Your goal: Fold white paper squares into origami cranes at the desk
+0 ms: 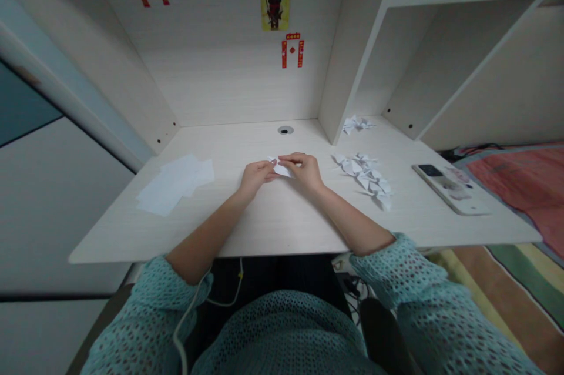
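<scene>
A small white folded paper piece [281, 168] lies at the middle of the pale desk [273, 222]. My left hand [255, 178] pinches its left end with closed fingers. My right hand [304, 170] curls over its right side, fingertips pressed on the paper. To the right of my hands, several finished white folded paper figures [365, 178] lie spread on the desk. A loose stack of flat white paper sheets [176, 184] rests to the left.
A phone [449, 188] lies face up near the desk's right edge. More folded paper pieces [356, 124] sit in the shelf nook at the back right. A round cable hole [285, 130] is at the back. A bed with striped bedding [520, 187] is on the right.
</scene>
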